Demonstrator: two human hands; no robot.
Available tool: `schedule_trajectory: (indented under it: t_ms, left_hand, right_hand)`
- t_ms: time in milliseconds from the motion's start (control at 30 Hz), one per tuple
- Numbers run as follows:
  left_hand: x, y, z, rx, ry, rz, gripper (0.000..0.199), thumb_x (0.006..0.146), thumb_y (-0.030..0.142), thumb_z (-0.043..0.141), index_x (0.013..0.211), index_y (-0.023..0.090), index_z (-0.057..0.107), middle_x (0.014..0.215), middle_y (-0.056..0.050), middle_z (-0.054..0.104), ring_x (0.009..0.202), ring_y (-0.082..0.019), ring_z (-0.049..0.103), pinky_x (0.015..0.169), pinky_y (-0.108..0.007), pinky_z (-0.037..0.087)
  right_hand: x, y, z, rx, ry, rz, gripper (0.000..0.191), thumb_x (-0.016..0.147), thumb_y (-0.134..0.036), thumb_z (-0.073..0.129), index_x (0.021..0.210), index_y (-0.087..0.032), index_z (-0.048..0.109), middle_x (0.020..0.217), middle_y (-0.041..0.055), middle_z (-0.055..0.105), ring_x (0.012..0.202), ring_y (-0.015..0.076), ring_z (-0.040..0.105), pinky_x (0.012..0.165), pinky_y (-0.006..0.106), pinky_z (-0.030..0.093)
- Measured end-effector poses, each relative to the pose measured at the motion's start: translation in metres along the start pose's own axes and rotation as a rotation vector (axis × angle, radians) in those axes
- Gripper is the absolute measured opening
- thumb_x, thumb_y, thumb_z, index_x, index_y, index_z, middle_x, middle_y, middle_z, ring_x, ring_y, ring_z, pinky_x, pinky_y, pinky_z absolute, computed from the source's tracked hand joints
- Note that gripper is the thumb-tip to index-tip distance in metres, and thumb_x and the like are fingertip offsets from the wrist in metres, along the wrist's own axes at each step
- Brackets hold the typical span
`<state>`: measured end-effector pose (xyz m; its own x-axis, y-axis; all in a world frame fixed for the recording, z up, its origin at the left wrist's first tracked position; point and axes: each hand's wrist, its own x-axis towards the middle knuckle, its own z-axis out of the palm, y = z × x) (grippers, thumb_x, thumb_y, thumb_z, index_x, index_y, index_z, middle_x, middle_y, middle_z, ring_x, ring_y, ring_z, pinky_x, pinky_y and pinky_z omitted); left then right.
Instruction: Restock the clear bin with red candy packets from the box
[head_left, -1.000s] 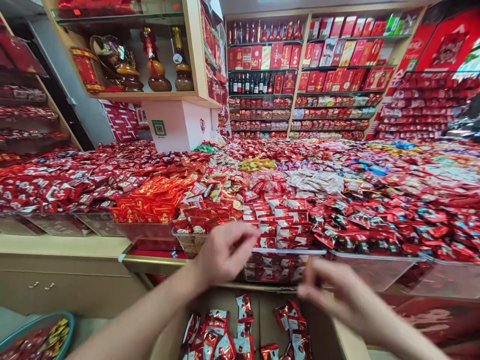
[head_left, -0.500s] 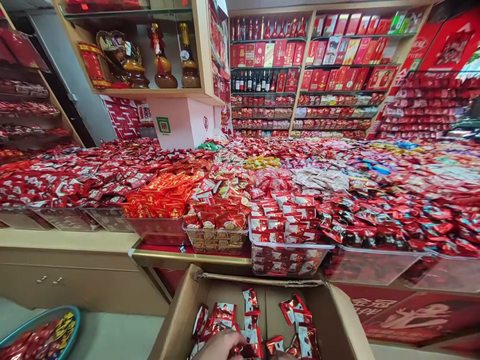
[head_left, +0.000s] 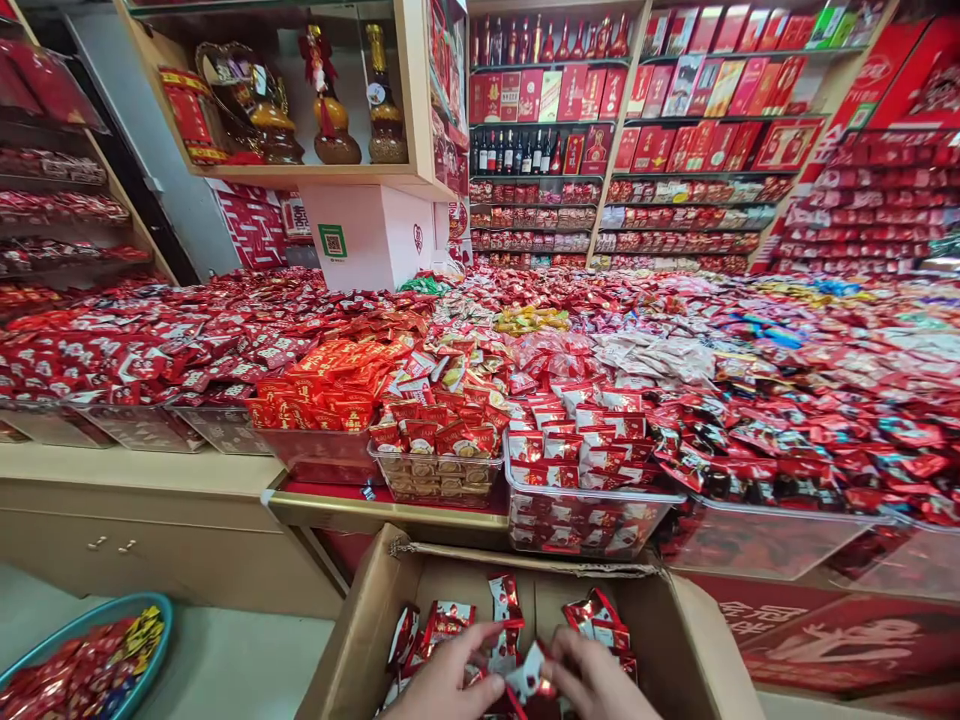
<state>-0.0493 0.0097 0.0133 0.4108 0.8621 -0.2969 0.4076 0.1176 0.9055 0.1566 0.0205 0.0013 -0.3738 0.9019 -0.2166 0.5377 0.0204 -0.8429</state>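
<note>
Both my hands are inside an open cardboard box (head_left: 352,640) that holds loose red-and-white candy packets (head_left: 452,615). My left hand (head_left: 450,678) is curled, with red packet edges at its thumb and fingers. Opposite it, my right hand (head_left: 596,678) pinches a small candy packet (head_left: 531,672) showing its white side, between the two hands. Parts of the packets are hidden behind my fingers. Just beyond the box stands a clear plastic bin (head_left: 592,510), with similar red-and-white packets standing in rows.
Neighbouring clear bins hold gold-and-red packets (head_left: 435,435) and bright red packets (head_left: 322,390). Heaps of sweets cover the counter behind. A teal basin (head_left: 166,630) of packets sits on the floor at left. A display cabinet (head_left: 420,110) overhangs the counter.
My right hand has risen into view, holding a packet. My left hand has shifted slightly, with its fingers now towards the right hand. The view has tilted slightly.
</note>
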Motion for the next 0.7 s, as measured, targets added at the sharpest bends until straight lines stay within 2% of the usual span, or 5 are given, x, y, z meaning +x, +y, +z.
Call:
schedule_trajectory:
  t_ms: [133, 200, 300, 500, 700]
  left_hand:
    - [0.006, 0.044, 0.01, -0.463, -0.015, 0.034, 0.054, 0.067, 0.037, 0.06, 0.113, 0.015, 0.043, 0.101, -0.012, 0.061, 0.079, -0.017, 0.06, 0.063, -0.026, 0.046]
    - [0.008, 0.067, 0.013, -0.561, 0.026, 0.012, 0.049, 0.065, 0.037, 0.063, 0.105, 0.013, 0.049, 0.087, -0.009, 0.065, 0.063, -0.015, 0.061, 0.05, -0.022, 0.043]
    - [0.008, 0.092, 0.013, -0.646, 0.078, 0.006, 0.039, 0.066, 0.034, 0.063, 0.097, 0.014, 0.054, 0.075, -0.004, 0.066, 0.056, -0.011, 0.061, 0.045, -0.016, 0.039]
    - [0.003, 0.101, 0.011, -0.679, 0.096, -0.023, 0.033, 0.069, 0.032, 0.06, 0.096, 0.014, 0.055, 0.077, -0.005, 0.067, 0.055, -0.009, 0.061, 0.043, -0.013, 0.037]
    - [0.004, 0.1, 0.008, -0.685, 0.21, -0.006, 0.04, 0.071, 0.03, 0.058, 0.106, 0.015, 0.044, 0.077, -0.005, 0.067, 0.06, -0.012, 0.062, 0.049, -0.017, 0.041]
  right_hand:
    - [-0.007, -0.04, -0.03, 0.416, 0.078, -0.015, 0.029, 0.075, -0.045, 0.044, 0.063, -0.019, 0.04, 0.053, -0.0055, 0.04, 0.048, 0.0086, 0.036, 0.046, 0.021, 0.031]
    - [-0.01, -0.057, -0.041, 0.528, 0.111, -0.028, 0.03, 0.075, -0.045, 0.047, 0.062, -0.018, 0.041, 0.052, -0.0061, 0.04, 0.047, 0.0077, 0.035, 0.046, 0.02, 0.029]
    - [-0.014, -0.073, -0.052, 0.636, 0.144, -0.052, 0.029, 0.076, -0.042, 0.048, 0.062, -0.016, 0.045, 0.053, -0.0049, 0.043, 0.05, 0.0077, 0.036, 0.05, 0.02, 0.031]
    - [-0.015, -0.079, -0.053, 0.761, 0.146, -0.015, 0.031, 0.078, -0.043, 0.044, 0.069, -0.015, 0.053, 0.057, -0.002, 0.049, 0.052, 0.0093, 0.042, 0.051, 0.022, 0.035]
    - [-0.012, -0.078, -0.046, 0.792, 0.272, -0.017, 0.026, 0.071, -0.041, 0.055, 0.068, -0.015, 0.054, 0.057, -0.0016, 0.053, 0.053, 0.01, 0.047, 0.051, 0.022, 0.038]
